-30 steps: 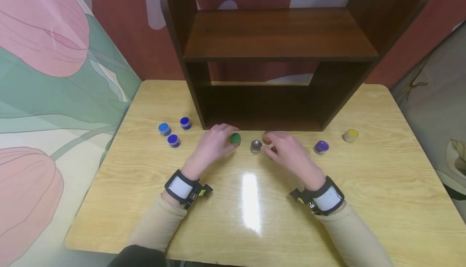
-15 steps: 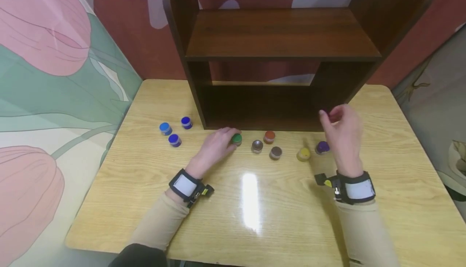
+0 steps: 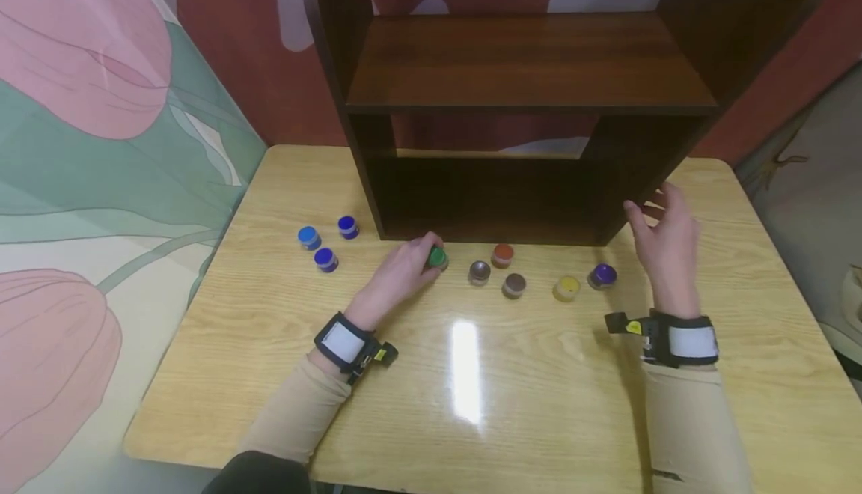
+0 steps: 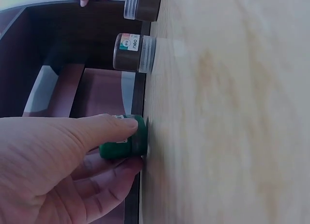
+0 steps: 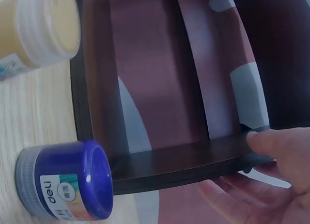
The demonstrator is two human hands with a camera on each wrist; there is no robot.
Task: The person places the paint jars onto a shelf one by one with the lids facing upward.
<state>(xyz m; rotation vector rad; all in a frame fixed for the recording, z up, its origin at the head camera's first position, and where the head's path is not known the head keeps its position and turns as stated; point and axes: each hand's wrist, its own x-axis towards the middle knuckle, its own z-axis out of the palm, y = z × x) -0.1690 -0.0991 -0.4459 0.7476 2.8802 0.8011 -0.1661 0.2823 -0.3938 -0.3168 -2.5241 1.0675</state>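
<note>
On the table, my left hand [image 3: 397, 273] holds a small green paint jar [image 3: 438, 257] by the front edge of a dark wooden shelf unit [image 3: 498, 243]. In the left wrist view, my thumb lies on one side of the green jar [image 4: 118, 147] and the fingers on the other. My right hand [image 3: 667, 251] is at the shelf unit's right side panel. The right wrist view shows the thumb on the panel's [image 5: 184, 161] inner side and the fingers on its outer side. Right of the green jar stand a dark grey jar [image 3: 480, 273], an orange-red jar [image 3: 502, 255] and a brown jar [image 3: 514, 285].
A yellow jar [image 3: 566, 288] and a purple jar [image 3: 602, 276] stand near the unit's right front corner. Three blue jars, one of them lighter [image 3: 309, 237], stand to the left on the wooden table [image 3: 256, 359]. Walls rise behind and beside the table.
My right hand has gone from the orange-red and brown jars to the unit's right side. The yellow jar now stands left of the purple one, instead of right. My left hand has closed on the green jar.
</note>
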